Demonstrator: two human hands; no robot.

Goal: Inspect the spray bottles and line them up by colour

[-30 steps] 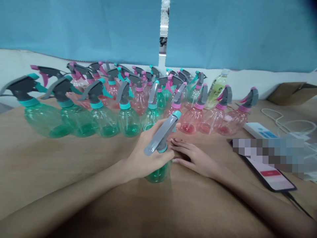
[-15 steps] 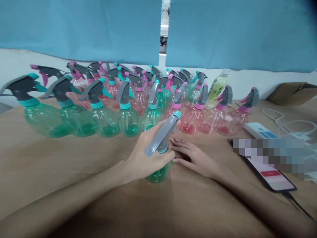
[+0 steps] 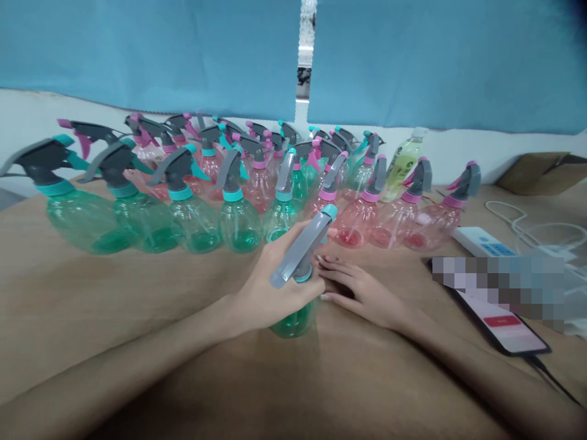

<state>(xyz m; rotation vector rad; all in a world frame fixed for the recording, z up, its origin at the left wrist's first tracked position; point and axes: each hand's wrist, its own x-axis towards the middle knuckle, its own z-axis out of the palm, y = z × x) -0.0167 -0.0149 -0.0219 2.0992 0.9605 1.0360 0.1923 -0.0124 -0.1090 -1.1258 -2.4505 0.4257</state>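
Observation:
My left hand (image 3: 261,287) is wrapped round the neck of a green spray bottle (image 3: 293,321) with a grey and turquoise trigger head, which stands upright on the table. Its trigger and my left fingertips are hidden behind the hand and head. Just right of the bottle, my right hand (image 3: 367,290) lies on the table with its fingers stretched toward the bottle, holding nothing. Behind both hands runs a front row of spray bottles, with green ones (image 3: 197,226) on the left and pink ones (image 3: 353,226) on the right.
More pink and green spray bottles crowd behind the front row, beside a yellow-green drink bottle (image 3: 403,162). On the right lie a phone (image 3: 509,330) with a cable, a white power strip (image 3: 483,242), white cords and a cardboard box (image 3: 541,172). A blue cloth (image 3: 160,55) hangs at the back.

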